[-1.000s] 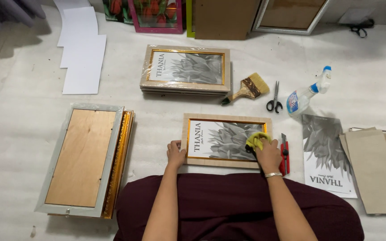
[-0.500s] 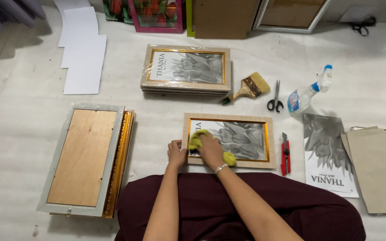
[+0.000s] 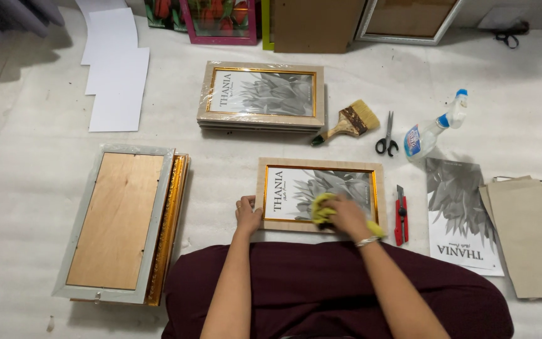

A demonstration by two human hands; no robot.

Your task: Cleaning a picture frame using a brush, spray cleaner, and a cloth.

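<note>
Floor (image 3: 45, 188): pale, softly wrinkled sheeting across the whole view.
Face-down frames (image 3: 117, 221): lower left; a stack, grey-painted rim around a plain wooden back, gilt edges showing beneath.
Wrapped frames (image 3: 261, 95): upper centre; a stack in shiny plastic film, beige moulding, gold inner lip, grey leaf print.
Frame (image 3: 320, 194): centre, flat on the floor just ahead of the person's lap; light wood border, thin gold inner line, glass over a grey leafy print with dark lettering at its left.
Print (image 3: 462, 216): right of the frame, a loose glossy sheet with the same grey leaves.
Boards (image 3: 531, 235): far right, matte brown cardboard, overlapped.
White sheets (image 3: 115, 75): upper left, smooth paper, fanned.
Spray bottle (image 3: 434, 129): upper right, clear plastic, blue nozzle, lying tilted.
Brush (image 3: 346, 122): flat, pale bristles, wooden handle.
Scissors (image 3: 386, 138): black handles, beside the brush.
Knife (image 3: 400, 213): red cutter touching the frame's right side.
Right hand (image 3: 345, 216): fingers curled on a cloth (image 3: 321, 210), yellow and crumpled, pressed on the glass's lower middle.
Left hand (image 3: 248, 213): fingers grasping the frame's lower left edge.
</note>
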